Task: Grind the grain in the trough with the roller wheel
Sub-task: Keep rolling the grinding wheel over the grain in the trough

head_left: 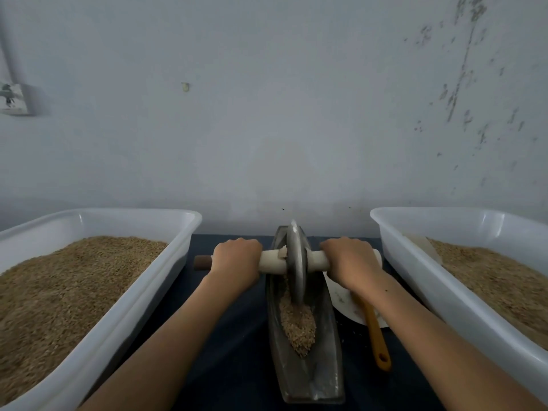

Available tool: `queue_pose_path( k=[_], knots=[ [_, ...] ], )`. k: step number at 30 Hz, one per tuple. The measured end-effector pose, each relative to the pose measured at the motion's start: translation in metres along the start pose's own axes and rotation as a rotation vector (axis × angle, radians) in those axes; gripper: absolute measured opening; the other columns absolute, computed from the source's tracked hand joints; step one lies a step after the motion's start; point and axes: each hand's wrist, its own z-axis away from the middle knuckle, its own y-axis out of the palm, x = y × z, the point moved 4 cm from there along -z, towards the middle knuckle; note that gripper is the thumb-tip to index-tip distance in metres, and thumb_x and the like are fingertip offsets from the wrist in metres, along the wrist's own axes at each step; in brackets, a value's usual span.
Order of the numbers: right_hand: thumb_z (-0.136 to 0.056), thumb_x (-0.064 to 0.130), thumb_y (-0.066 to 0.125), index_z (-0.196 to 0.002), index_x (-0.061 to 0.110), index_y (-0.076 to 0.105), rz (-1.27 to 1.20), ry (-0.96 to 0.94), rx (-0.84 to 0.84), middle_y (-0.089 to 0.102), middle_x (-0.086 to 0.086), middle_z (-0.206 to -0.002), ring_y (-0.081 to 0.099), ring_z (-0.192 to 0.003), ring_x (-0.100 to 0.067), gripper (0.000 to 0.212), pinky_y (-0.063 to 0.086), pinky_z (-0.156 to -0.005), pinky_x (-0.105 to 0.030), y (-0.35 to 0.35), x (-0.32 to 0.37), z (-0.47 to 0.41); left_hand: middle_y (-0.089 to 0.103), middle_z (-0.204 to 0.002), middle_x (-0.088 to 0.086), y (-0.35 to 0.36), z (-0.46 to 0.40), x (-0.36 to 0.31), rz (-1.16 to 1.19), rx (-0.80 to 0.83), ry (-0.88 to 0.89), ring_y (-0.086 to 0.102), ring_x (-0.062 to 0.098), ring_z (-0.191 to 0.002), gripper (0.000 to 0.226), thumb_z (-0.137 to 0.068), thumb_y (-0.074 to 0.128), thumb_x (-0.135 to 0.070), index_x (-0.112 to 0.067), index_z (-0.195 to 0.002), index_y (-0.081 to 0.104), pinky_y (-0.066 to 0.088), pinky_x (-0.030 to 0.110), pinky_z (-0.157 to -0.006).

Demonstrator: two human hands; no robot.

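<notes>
Nearest you, the metal boat-shaped trough runs lengthwise away from you on the dark blue cloth, its near end bare and grey. A little further in, a heap of pale brown grain fills the groove, tapering to a point toward you and rising toward the wheel. To the right of the trough, an orange-handled spoon lies with its handle pointing your way, its far end resting on a white plate that your right forearm partly hides; what the plate holds cannot be made out. The grey roller wheel stands upright on edge in the trough's groove, in its far half, its lower rim down in the grain. A pale wooden axle handle passes through the wheel's centre and sticks out on both sides. Your left hand is wrapped around the handle left of the wheel, knuckles up, with the dark brown tip of the handle showing beyond it. Your right hand grasps the handle on the right side in the same way. On either side of you sit two big white plastic tubs: the left tub is heaped nearly full of brown unground grain, and the right tub holds a lower layer of similar grain, leaving a stretch of its white inner wall bare at the far end. Behind everything rises a pale grey wall, scuffed with dark marks at the upper right.
</notes>
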Motion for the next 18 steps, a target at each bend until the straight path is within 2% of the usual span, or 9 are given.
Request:
queue_pose_path(
  k=[2, 5, 8, 10, 12, 14, 18],
  knots=[
    [-0.086, 0.018, 0.062, -0.109, 0.019, 0.059, 0.025, -0.034, 0.086, 0.065, -0.003, -0.104, 0.059, -0.087, -0.02, 0.023, 0.036, -0.067, -0.029, 0.0, -0.001, 0.001, 0.062, -0.108, 0.004, 0.001, 0.001, 0.001, 0.01, 0.075, 0.025, 0.059, 0.022, -0.097, 0.037, -0.083, 0.065, -0.026, -0.017, -0.118, 0.055, 0.04, 0.031, -0.074],
    [-0.082, 0.021, 0.069, -0.116, 0.016, 0.058, 0.016, -0.07, 0.296, 0.063, -0.003, -0.102, 0.057, -0.082, -0.018, 0.036, 0.036, -0.057, -0.025, -0.002, -0.004, 0.006, 0.064, -0.108, 0.003, 0.0, 0.004, 0.003, 0.017, 0.228, 0.065, 0.06, 0.02, -0.094, 0.045, -0.077, 0.072, -0.029, -0.017, -0.117, 0.056, 0.043, 0.031, -0.073],
    [-0.081, 0.018, 0.07, -0.116, 0.012, 0.058, -0.056, -0.068, 0.451, 0.064, -0.006, -0.105, 0.06, -0.086, -0.018, 0.038, 0.04, -0.057, -0.022, -0.001, -0.006, 0.011, 0.067, -0.09, 0.001, 0.003, 0.007, 0.004, 0.114, 0.385, 0.101, 0.061, 0.013, -0.072, 0.039, -0.075, 0.074, -0.025, -0.013, -0.109, 0.061, 0.044, 0.024, -0.064],
    [-0.08, 0.017, 0.07, -0.113, 0.011, 0.061, -0.078, -0.066, 0.471, 0.066, -0.008, -0.106, 0.063, -0.087, -0.018, 0.035, 0.042, -0.059, -0.022, -0.001, -0.005, 0.011, 0.066, -0.078, -0.001, 0.005, 0.007, 0.005, 0.164, 0.427, 0.093, 0.059, 0.009, -0.061, 0.031, -0.076, 0.073, -0.023, -0.012, -0.104, 0.065, 0.042, 0.021, -0.057],
    [-0.081, 0.018, 0.07, -0.112, 0.012, 0.061, -0.071, -0.062, 0.419, 0.066, -0.006, -0.103, 0.063, -0.085, -0.019, 0.034, 0.041, -0.057, -0.022, -0.002, -0.005, 0.009, 0.065, -0.079, -0.001, 0.003, 0.006, 0.004, 0.128, 0.376, 0.07, 0.06, 0.012, -0.065, 0.029, -0.076, 0.072, -0.024, -0.012, -0.102, 0.064, 0.044, 0.024, -0.063],
    [-0.082, 0.02, 0.069, -0.113, 0.014, 0.06, -0.039, -0.059, 0.336, 0.065, -0.004, -0.1, 0.06, -0.082, -0.018, 0.033, 0.039, -0.057, -0.024, -0.002, -0.005, 0.006, 0.061, -0.086, -0.001, 0.001, 0.003, 0.002, 0.05, 0.251, 0.036, 0.057, 0.016, -0.076, 0.033, -0.076, 0.071, -0.027, -0.016, -0.105, 0.059, 0.042, 0.029, -0.068],
    [-0.086, 0.017, 0.059, -0.108, 0.019, 0.06, 0.009, -0.021, 0.056, 0.065, -0.003, -0.102, 0.06, -0.088, -0.021, 0.021, 0.037, -0.067, -0.03, 0.001, -0.003, 0.0, 0.062, -0.103, 0.002, 0.0, -0.001, 0.0, -0.025, -0.01, -0.009, 0.059, 0.022, -0.094, 0.031, -0.084, 0.062, -0.028, -0.018, -0.113, 0.057, 0.04, 0.031, -0.072]
  ],
)
